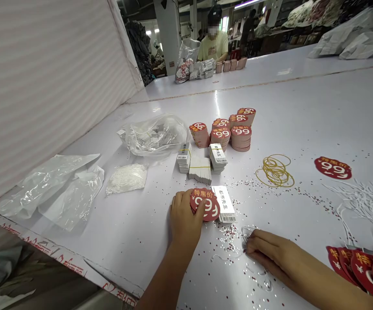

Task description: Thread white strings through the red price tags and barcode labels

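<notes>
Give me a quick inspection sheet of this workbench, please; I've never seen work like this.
surface: glossy white table, scattered with glitter specks
job's things: red round 99 price tag beside a white barcode card; stacks of red tags and stacks of barcode cards beyond
clutter: rubber bands, clear plastic bag, white string bundle, loose white strings
hands: left hand on the price tag; right hand flat on the table, by a thin thread loop
cables: nothing seen
surroundings: ribbed pale wall at left; co-worker at a farther table; white sacks
</notes>
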Demonstrator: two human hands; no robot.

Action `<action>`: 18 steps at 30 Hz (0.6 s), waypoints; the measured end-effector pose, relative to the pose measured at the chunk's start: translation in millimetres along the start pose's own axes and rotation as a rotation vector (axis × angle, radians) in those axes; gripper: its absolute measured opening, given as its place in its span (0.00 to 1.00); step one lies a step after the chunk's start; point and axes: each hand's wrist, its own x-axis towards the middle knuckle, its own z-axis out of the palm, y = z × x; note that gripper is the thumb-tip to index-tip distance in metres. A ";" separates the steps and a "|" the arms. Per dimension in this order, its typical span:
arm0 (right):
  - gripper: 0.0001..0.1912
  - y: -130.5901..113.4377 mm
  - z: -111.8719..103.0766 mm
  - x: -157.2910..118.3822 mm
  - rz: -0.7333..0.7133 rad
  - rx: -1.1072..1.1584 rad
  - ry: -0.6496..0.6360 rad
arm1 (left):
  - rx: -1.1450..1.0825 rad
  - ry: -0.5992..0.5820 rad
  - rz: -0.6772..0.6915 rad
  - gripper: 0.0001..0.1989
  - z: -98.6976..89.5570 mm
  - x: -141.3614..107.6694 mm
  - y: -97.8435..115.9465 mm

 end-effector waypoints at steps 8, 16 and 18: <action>0.13 -3.1 -19.1 -4.1 0.002 0.038 0.001 | 0.055 0.025 0.012 0.17 0.7 -1.7 -2.3; 0.19 -0.5 -6.2 1.7 -0.076 -0.106 0.005 | 0.094 0.092 0.079 0.17 4.3 -1.3 -4.4; 0.17 -3.6 -5.9 2.1 -0.065 -0.062 0.043 | 0.110 0.123 0.103 0.16 6.0 -1.7 -5.9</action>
